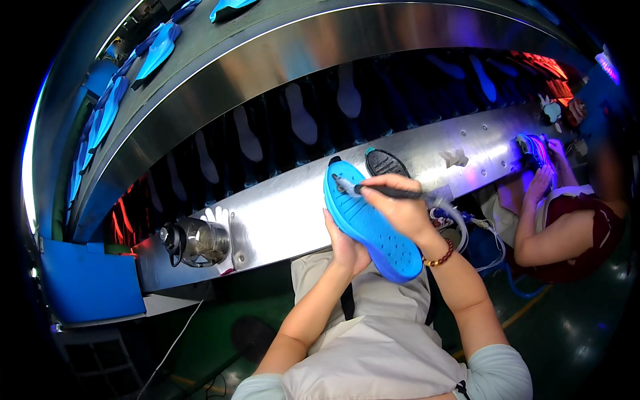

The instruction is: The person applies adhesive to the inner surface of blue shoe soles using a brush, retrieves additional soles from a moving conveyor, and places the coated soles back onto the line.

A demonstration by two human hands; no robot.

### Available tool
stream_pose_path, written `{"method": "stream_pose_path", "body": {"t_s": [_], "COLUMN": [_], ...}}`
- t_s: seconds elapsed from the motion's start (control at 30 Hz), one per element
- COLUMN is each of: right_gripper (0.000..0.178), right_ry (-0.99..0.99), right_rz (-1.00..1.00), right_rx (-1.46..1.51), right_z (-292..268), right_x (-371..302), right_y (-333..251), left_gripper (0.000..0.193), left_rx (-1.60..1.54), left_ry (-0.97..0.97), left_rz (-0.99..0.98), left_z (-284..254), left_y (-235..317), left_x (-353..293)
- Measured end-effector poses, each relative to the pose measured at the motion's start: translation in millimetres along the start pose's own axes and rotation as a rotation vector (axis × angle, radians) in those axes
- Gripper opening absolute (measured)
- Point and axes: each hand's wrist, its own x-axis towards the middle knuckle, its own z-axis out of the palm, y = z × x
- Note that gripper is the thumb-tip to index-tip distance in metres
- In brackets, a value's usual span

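Note:
A bright blue shoe sole is held at a slant in front of my apron. My left hand grips it from the left side and beneath, so some fingers are hidden behind it. A brush with a black handle is pinched in my right hand. Its pale bristle end rests on or just over the upper end of the sole, where wet-looking smears show. Beyond my right hand, a black sole lies on the metal ledge, partly covered by that hand.
To the left on the ledge stands a clear jug with a black lid, beside a white glove. A conveyor with pale sole shapes runs behind the ledge. Blue pieces lie on an upper belt. A co-worker handles a shoe at right.

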Motion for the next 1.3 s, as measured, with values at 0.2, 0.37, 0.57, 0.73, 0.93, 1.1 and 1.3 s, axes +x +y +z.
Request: {"method": "stream_pose_path", "body": {"t_s": [0.2, 0.37, 0.57, 0.73, 0.93, 1.1, 1.3], "right_gripper": [0.015, 0.015, 0.017, 0.018, 0.02, 0.024, 0.023], "right_ry": [-0.243, -0.589, -0.294, -0.654, -0.698, -0.446, -0.528], "right_rz": [-0.374, -0.125, 0.015, -0.07, -0.28, -0.246, -0.228], "right_rx": [-0.377, -0.218, 0.047, 0.163, -0.022, -0.098, 0.005], "right_z": [-3.3, -40.4, -26.9, -32.7, -35.5, -43.5, -52.2], "right_x": [-32.6, -43.2, -11.7, -20.9, -15.1, -15.1, -27.1], "right_y": [-11.3, -25.4, -38.9, -53.0, -46.3, -30.8, -33.8], "left_gripper": [0.077, 0.084, 0.077, 0.081, 0.091, 0.095, 0.088], "left_rx": [0.096, 0.079, -0.039, -0.023, -0.007, 0.108, -0.025], "left_ry": [0.096, -0.101, -0.07, -0.176, -0.271, -0.143, -0.132], "left_rz": [0.126, -0.028, -0.061, -0.079, 0.081, 0.325, 0.423], "left_z": [-11.5, -10.0, 22.1, 18.6, 25.6, 35.1, 37.9], "left_y": [26.8, 47.1, 27.2, 39.8, 47.1, 48.7, 66.0], "left_x": [3.2, -8.6, -19.7, -23.5, -16.7, -9.9, -12.3]}}
